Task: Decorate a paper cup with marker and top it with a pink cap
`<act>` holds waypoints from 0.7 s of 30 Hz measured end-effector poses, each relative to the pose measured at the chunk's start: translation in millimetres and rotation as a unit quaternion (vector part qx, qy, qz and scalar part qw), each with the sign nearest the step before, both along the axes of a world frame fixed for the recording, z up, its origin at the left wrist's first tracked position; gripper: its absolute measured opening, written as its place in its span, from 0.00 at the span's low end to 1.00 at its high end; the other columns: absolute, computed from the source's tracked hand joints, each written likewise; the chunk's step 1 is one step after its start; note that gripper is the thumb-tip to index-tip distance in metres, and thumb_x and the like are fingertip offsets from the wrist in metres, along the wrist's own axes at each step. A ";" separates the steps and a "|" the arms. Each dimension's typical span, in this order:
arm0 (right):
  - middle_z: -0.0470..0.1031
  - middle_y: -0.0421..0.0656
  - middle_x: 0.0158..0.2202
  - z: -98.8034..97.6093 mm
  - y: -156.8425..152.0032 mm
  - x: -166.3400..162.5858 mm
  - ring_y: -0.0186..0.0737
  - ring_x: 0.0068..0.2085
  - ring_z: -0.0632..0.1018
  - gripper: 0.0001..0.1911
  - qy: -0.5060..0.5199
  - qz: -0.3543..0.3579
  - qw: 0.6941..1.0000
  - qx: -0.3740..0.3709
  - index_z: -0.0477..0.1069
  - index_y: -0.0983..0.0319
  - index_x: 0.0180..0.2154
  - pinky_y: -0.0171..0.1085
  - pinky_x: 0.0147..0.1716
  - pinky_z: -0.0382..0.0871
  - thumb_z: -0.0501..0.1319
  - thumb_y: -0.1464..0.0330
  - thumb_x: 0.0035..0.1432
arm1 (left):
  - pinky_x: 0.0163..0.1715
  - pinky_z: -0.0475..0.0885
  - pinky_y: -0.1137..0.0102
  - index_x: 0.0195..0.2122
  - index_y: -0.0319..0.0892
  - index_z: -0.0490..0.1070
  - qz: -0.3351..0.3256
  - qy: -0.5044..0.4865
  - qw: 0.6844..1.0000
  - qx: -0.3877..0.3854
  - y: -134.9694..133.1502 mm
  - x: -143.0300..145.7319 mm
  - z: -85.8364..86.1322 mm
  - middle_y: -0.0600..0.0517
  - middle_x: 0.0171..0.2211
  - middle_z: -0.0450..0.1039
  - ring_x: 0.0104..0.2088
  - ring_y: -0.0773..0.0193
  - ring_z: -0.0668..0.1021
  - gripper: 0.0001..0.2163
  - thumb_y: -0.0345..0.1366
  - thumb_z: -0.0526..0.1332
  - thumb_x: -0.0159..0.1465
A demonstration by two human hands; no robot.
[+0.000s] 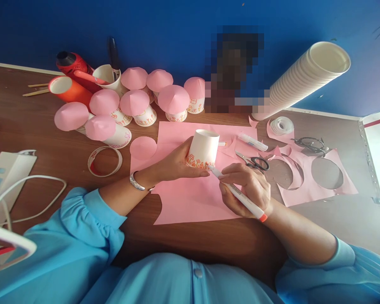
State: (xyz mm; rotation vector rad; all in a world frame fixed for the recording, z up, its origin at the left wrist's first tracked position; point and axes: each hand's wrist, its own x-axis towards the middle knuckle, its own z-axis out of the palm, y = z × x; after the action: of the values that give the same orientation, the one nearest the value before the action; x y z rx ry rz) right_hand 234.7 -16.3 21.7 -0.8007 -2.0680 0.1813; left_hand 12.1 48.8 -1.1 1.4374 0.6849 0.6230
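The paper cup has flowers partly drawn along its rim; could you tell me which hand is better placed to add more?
Right hand: it holds the marker, tip at the paper cup, which the left hand grips upside down.

craft workspace | scissors (256,161), pink paper (190,198), capped cups (136,103), wooden table (34,122)

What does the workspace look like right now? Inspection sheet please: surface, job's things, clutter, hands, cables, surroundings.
Surface: brown wooden table, part covered by a pink paper sheet.
Job's things: upside-down white paper cup with orange drawings near its rim; marker, tip at the cup.
Clutter: finished pink-capped cups, cut pink scraps, scissors, a second pair of scissors, glue stick, tape rolls, tilted cup stack.
Hands: left hand grips the cup; right hand holds the marker.
Cables: white cord from the power strip.
Surroundings: blue wall.
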 end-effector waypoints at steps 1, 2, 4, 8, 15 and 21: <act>0.78 0.41 0.31 0.1 0.1 -0.1 0.36 0.27 0.79 0.11 -0.001 0.000 1.000 -0.002 0.68 0.59 0.45 0.34 0.23 0.75 0.61 0.77 0.62 | 0.44 0.76 0.63 0.68 0.48 0.65 -0.002 -0.003 1.000 0.002 0.1 0.1 -0.4 0.42 0.57 0.76 0.51 0.51 0.79 0.36 0.46 0.76 0.61; 0.78 0.41 0.31 0.2 0.2 -0.2 0.36 0.27 0.79 0.11 -0.002 0.002 1.000 -0.005 0.68 0.59 0.45 0.34 0.23 0.75 0.61 0.77 0.62 | 0.44 0.76 0.63 0.68 0.48 0.65 -0.003 -0.008 1.000 0.003 0.1 0.1 -0.8 0.42 0.57 0.76 0.52 0.51 0.79 0.37 0.46 0.76 0.60; 0.78 0.41 0.31 0.3 0.4 -0.2 0.36 0.27 0.79 0.11 -0.004 0.003 1.000 -0.006 0.68 0.59 0.45 0.34 0.23 0.75 0.61 0.77 0.62 | 0.44 0.76 0.63 0.68 0.48 0.66 -0.005 -0.017 1.000 0.005 0.2 0.3 -1.2 0.42 0.56 0.76 0.52 0.50 0.79 0.37 0.46 0.76 0.60; 0.79 0.42 0.32 0.1 0.6 0.1 0.36 0.28 0.81 0.12 -0.004 0.006 1.000 -0.004 0.68 0.59 0.46 0.34 0.24 0.76 0.61 0.78 0.62 | 0.43 0.76 0.63 0.67 0.46 0.67 -0.003 -0.009 1.000 0.008 -0.2 0.7 -0.1 0.41 0.55 0.76 0.50 0.51 0.79 0.35 0.46 0.76 0.60; 0.79 0.43 0.31 -0.3 1.3 0.1 0.36 0.29 0.82 0.09 0.001 0.001 1.000 0.001 0.68 0.60 0.45 0.33 0.26 0.77 0.61 0.76 0.64 | 0.41 0.76 0.62 0.63 0.43 0.66 0.019 0.015 1.000 -0.007 -0.3 2.4 0.8 0.42 0.52 0.76 0.48 0.51 0.78 0.37 0.48 0.77 0.57; 0.79 0.43 0.31 -0.2 1.1 0.8 0.38 0.29 0.82 0.09 0.000 -0.010 1.000 -0.001 0.69 0.59 0.44 0.34 0.24 0.76 0.62 0.75 0.63 | 0.45 0.76 0.62 0.62 0.45 0.67 0.008 -0.010 1.000 -0.014 0.2 3.3 0.4 0.42 0.55 0.76 0.53 0.50 0.77 0.35 0.46 0.77 0.57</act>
State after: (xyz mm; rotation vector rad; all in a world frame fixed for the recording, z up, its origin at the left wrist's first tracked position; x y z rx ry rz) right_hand 235.5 -15.2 21.5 -0.8222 -2.0584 0.1721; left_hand 15.4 49.0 -0.7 1.3996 0.6863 0.6371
